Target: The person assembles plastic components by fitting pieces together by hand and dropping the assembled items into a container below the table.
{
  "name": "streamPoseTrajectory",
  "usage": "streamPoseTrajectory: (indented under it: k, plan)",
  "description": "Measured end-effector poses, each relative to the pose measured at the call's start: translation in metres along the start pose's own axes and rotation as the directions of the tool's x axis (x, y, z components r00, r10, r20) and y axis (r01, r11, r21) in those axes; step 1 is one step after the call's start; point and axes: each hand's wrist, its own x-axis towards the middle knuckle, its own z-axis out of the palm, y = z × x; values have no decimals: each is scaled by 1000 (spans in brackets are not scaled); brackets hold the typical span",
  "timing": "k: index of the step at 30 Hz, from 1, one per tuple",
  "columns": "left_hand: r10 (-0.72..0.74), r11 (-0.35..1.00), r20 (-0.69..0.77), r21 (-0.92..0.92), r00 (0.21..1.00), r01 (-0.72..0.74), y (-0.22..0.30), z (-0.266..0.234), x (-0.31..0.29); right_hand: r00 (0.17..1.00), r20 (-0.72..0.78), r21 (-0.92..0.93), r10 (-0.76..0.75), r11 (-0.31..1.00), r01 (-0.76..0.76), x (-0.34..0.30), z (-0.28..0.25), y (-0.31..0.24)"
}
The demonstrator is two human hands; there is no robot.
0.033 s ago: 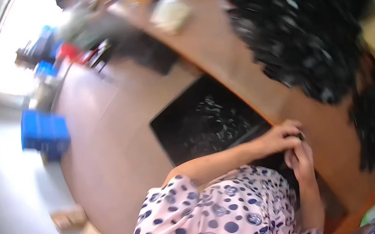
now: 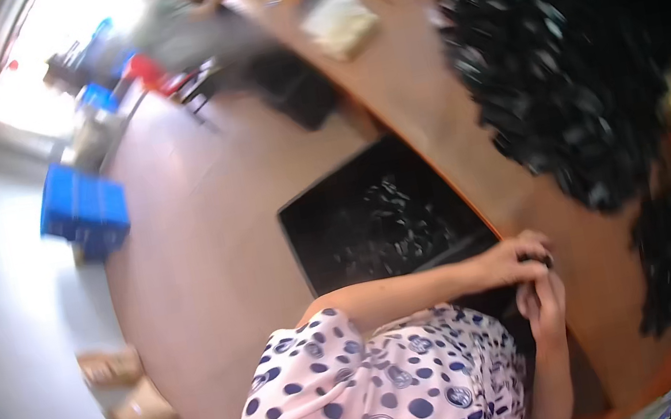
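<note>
**Long wooden counter, dark parts heaped, hands working at its near edge**

The long brown wooden counter (image 2: 414,97) runs diagonally from the upper middle of the view down to the lower right. Its right-hand portion carries a large heap of small black glossy parts (image 2: 562,71), which spreads down to a second, narrower patch near the lower right. A pale cream bundle (image 2: 338,22) lies on the counter further up, well apart from the heap.

Just beside the counter's near edge sits a shallow black rectangular tray (image 2: 377,216) holding more of the small dark parts, scattered across its bottom.

The left hand (image 2: 516,256) and the right hand (image 2: 545,303) meet at the counter edge, touching each other. Both are curled closed around a small dark piece (image 2: 546,262), only a sliver of which shows between the fingers; its shape cannot be told. The person wears a pink garment with dark blue spots (image 2: 369,401).

The floor is smooth, pinkish-brown near the counter and pale grey further left. A blue plastic crate (image 2: 84,209) stands on it, with two tan cardboard boxes (image 2: 126,394) lower down. A bright window (image 2: 65,51) lights the far corner, where blurred red and blue items cluster.
</note>
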Motion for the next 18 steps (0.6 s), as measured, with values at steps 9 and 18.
streamPoseTrajectory:
  k: [9, 18]
  plan:
    - [140, 426, -340, 868, 930, 253, 56, -112, -100, 894, -221, -975, -389, 112, -193, 15, -89, -73]
    - [510, 444, -422, 875, 750, 191, 16, -166, 7, 902, -156, -930, -402, -247, -271, 79, -174, -66]
